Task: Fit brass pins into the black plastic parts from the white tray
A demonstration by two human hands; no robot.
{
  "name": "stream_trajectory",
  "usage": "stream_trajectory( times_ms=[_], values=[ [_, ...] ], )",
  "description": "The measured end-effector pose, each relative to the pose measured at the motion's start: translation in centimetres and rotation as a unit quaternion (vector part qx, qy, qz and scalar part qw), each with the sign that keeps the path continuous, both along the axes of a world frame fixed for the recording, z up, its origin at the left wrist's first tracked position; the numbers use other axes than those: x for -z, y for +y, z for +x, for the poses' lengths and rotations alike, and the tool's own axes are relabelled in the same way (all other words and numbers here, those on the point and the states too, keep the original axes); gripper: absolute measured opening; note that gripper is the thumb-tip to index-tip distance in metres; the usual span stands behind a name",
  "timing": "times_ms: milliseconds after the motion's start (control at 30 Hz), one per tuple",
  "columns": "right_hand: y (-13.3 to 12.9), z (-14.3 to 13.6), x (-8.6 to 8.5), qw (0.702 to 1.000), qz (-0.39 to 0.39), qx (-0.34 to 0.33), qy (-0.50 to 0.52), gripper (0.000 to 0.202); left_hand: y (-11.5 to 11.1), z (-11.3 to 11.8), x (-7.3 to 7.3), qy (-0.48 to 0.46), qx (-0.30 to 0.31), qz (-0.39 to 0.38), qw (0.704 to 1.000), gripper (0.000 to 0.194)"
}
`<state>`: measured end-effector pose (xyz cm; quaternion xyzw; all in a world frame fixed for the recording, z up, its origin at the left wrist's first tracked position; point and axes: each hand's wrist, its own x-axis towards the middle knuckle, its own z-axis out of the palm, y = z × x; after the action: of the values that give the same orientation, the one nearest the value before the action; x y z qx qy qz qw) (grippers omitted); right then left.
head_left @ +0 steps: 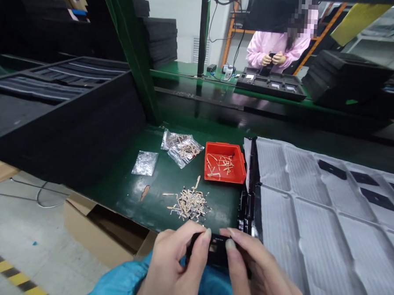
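Between my two hands, close to the table's front edge, is a flat black plastic piece (218, 254) with small cut-outs in it. My left hand (181, 261) pinches its left end between thumb and fingers. On the other end, the thumb and fingers of my right hand (255, 269) are closed. Most of the piece's outer edges are hidden by my fingers. Just beyond lies a loose heap of small beige flex-cable-like strips (190, 203) on the green table (121, 196). More such strips lie in a red bin (224, 178) behind the heap.
Clear bags of small parts (185, 149) and a flat clear packet (145, 163) lie left of the bin. At right, a white compartment tray (289, 214) holds several black plates (379, 199). A cardboard box (93, 230) stands below left. Across the bench, a person in pink (260, 45) handles something dark.
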<state>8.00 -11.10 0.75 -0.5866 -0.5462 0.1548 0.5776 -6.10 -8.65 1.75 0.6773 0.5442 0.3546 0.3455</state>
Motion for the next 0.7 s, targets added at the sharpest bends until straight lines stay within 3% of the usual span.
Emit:
stream_trajectory(
  times_ms=[100, 167, 267, 367, 433, 567, 700],
  values=[
    [0.4, 1.8, 0.6, 0.990, 0.046, -0.052, -0.125, 0.027, -0.5, -0.3, -0.3, 0.042, -0.015, 0.066, 0.997, 0.026],
    [0.7, 2.8, 0.7, 0.982, 0.068, -0.102, -0.147, 0.028, -0.5, -0.6, -0.6, 0.041, 0.004, 0.126, 0.991, 0.021],
    [1.0, 3.5, 0.7, 0.980, 0.061, -0.159, -0.099, 0.018, -0.1, -0.9, -1.1, 0.032, 0.064, 0.255, 0.964, 0.021],
    [1.1, 2.6, 0.8, 0.983, 0.106, -0.145, -0.038, 0.018, 0.2, -0.9, -1.6, 0.081, 0.079, 0.366, 0.924, 0.017],
    [1.2, 1.7, 0.9, 0.979, 0.171, -0.110, -0.017, 0.021, 0.1, -0.7, -2.1, 0.096, 0.070, 0.383, 0.916, 0.016],
    [0.9, 0.9, 1.0, 0.972, 0.233, -0.043, 0.002, 0.014, -0.9, -0.3, -2.8, 0.053, 0.047, 0.327, 0.942, 0.015],
    [-0.1, 2.4, 0.4, 0.968, 0.221, -0.072, -0.092, 0.005, -1.7, -0.4, -2.8, 0.045, 0.034, 0.305, 0.951, 0.012]
  ],
)
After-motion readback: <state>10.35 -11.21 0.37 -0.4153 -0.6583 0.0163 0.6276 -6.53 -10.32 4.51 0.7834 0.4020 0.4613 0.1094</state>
